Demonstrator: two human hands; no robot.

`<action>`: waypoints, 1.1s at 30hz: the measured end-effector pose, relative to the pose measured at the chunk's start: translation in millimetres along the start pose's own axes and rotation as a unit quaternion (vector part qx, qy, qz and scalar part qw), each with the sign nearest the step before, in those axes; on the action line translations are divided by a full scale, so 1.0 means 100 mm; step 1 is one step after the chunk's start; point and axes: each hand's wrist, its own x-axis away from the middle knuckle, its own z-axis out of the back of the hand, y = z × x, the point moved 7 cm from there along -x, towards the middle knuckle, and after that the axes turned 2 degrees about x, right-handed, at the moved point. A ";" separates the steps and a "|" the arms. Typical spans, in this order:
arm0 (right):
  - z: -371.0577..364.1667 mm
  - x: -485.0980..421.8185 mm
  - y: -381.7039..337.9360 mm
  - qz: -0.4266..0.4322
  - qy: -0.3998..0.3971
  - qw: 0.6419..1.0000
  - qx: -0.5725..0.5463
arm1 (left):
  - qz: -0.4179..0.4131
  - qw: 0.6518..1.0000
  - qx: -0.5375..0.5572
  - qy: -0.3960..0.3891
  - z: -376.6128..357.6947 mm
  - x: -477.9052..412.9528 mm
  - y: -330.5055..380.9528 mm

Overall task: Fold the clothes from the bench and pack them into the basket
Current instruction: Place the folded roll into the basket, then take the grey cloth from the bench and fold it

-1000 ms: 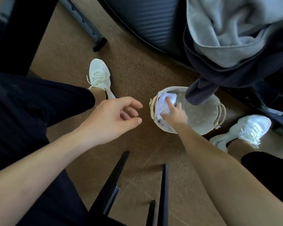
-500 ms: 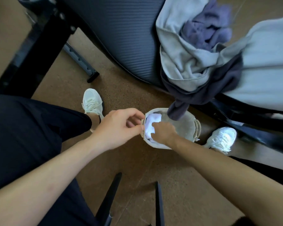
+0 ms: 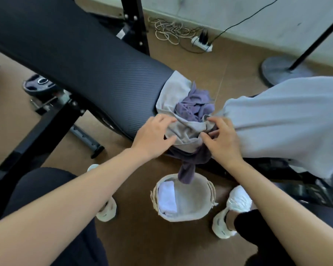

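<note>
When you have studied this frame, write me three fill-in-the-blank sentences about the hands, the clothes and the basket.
1. The left hand and the right hand both grip the grey garment heaped on the black ____.
2. The folded cloth lying in the basket is ____.
3. A dark purple garment hangs off the edge, its tip just over the rim of the ____.

Missing words: bench; white; basket.
</note>
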 end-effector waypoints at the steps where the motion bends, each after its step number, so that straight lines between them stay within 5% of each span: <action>1: -0.04 -0.07 0.04 -0.004 -0.006 1.000 -0.016 | -0.010 1.000 -0.024 -0.002 -0.03 -0.12 0.02; 8: -0.41 -0.24 0.11 0.007 -0.149 0.989 0.024 | -0.062 0.978 -0.196 -0.020 -0.20 -0.60 0.10; 17: -0.25 -0.38 0.09 0.011 -0.151 0.985 0.086 | -0.124 0.991 -0.046 -0.027 0.19 -0.45 0.32; 33: 0.60 -0.51 -0.66 0.024 -0.017 0.999 -0.012 | -0.122 0.951 -0.049 0.281 1.71 0.05 1.00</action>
